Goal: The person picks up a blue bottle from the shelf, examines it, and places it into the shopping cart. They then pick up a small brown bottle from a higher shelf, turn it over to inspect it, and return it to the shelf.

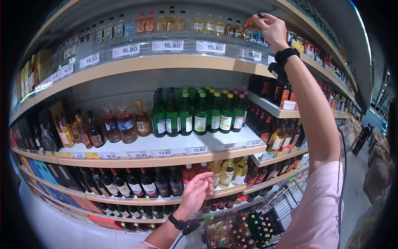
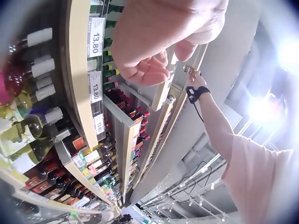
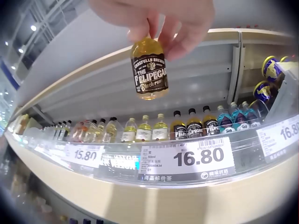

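High at the right end of the top shelf, my right hand [image 1: 272, 31] pinches a small rum bottle [image 3: 149, 72] near its neck. The bottle has amber liquid and a black label reading "Felipegar Black rum". It hangs slightly tilted above the shelf's clear front rail [image 3: 205, 161]. Behind it stand similar small black-capped bottles [image 3: 193, 123], beside several with teal labels [image 3: 238, 117]. My left hand [image 1: 196, 195] is held in the air before the lower shelves, with fingers loosely bent and nothing in them. Wine bottles [image 1: 227, 172] stand behind it.
Green bottles [image 1: 200, 114] fill the middle shelf. Price tags [image 1: 168, 45] line the shelf edges. A shopping cart [image 1: 286, 207] loaded with many bottles is below on the right, close to my right sleeve [image 1: 317, 207]. An aisle [image 1: 356, 182] runs along the right.
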